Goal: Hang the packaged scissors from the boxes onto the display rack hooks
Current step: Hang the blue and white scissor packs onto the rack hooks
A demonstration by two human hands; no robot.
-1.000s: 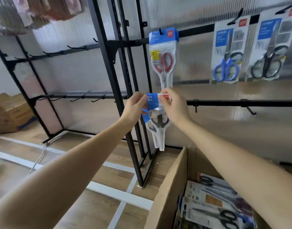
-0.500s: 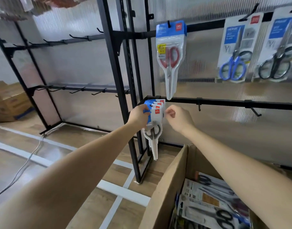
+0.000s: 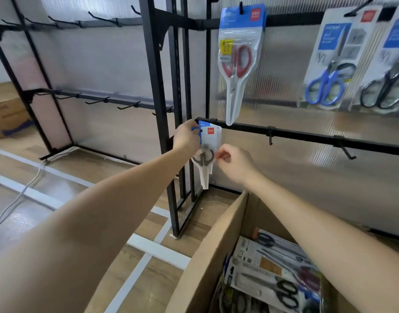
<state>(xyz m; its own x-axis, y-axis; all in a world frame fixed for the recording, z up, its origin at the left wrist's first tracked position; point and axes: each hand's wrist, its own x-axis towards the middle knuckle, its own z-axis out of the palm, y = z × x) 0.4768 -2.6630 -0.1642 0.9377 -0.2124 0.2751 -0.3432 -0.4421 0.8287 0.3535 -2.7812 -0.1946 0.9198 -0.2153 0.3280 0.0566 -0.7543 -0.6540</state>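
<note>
A few packs of grey-handled scissors [image 3: 208, 141] with blue and white header cards hang at the left end of the lower black rail [image 3: 307, 137]. My left hand [image 3: 186, 137] grips the header cards at the top. Lower down, my right hand [image 3: 236, 164] pinches the clear right edge of the front pack with curled fingers. Above them a pack of red-handled scissors [image 3: 238, 59] hangs from the upper rail. Blue-handled scissors [image 3: 327, 84] and black-handled scissors [image 3: 388, 91] hang further right. An open cardboard box [image 3: 216, 256] at the bottom right holds several more scissor packs [image 3: 268, 267].
Bare hooks [image 3: 347, 152] stick out of the lower rail to the right. The black upright post [image 3: 158, 98] stands just left of my hands. Another rack bay with bare hooks [image 3: 96, 101] lies to the left. A second cardboard box [image 3: 6, 114] and a cable [image 3: 20, 195] sit on the floor.
The packs went from in front of the rail to hanging at its left end. My right hand let go of the header card, drew back, then came to the pack's lower right edge.
</note>
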